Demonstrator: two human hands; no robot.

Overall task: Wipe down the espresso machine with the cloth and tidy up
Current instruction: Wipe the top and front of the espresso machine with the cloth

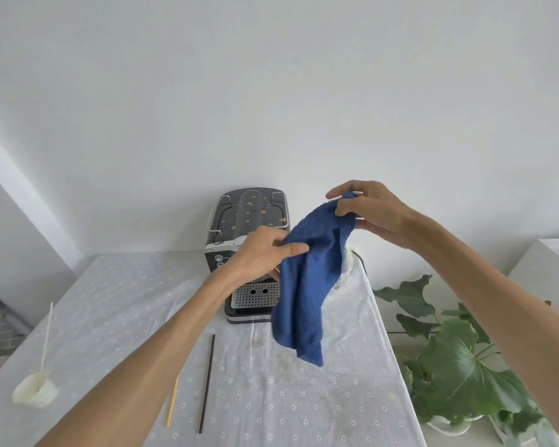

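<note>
The espresso machine (246, 253) sits at the far end of the table (110, 301), its dark top flecked with yellowish spots: wiping looks not yet begun. Before it hangs the blue cloth (307, 285), held aloft, right hand (375, 214) pinching the upper corner, left hand (265, 253) gripping the edge. Next, I'd guess: bunch it, press onto the top.
</note>
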